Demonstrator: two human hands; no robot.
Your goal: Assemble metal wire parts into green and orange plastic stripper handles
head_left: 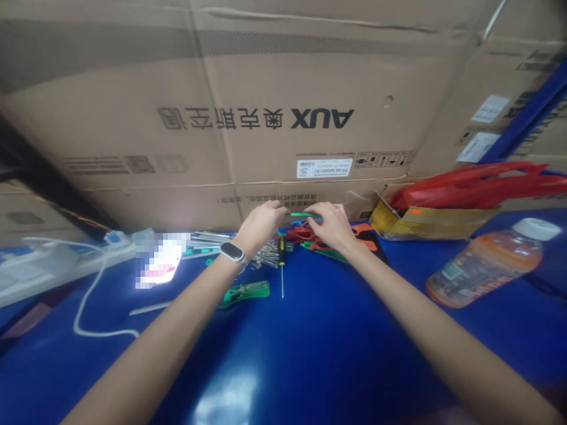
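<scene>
My left hand [264, 225], with a smart band on the wrist, and my right hand [331, 225] reach to the back of the table. Between their fingertips is a thin green stick-like thing [298, 214], one end at each hand; its kind is too small to make out. Below the left hand stands out a yellow-and-black screwdriver [282, 255], lying on the blue surface beside a pile of small metal pieces [266, 255]. Red-handled tools [297, 234] and a green tool [325, 252] lie under the right hand. Nearer me is a green holder with metal bits [248, 291].
A large cardboard sheet [248, 77] stands upright behind the blue table [301, 366]. On the right are an orange drink bottle [487, 265] and a yellow box [416, 223] with red plastic. To the left lie a lit phone [162, 260], a white cable [84, 301] and a power strip [48, 265].
</scene>
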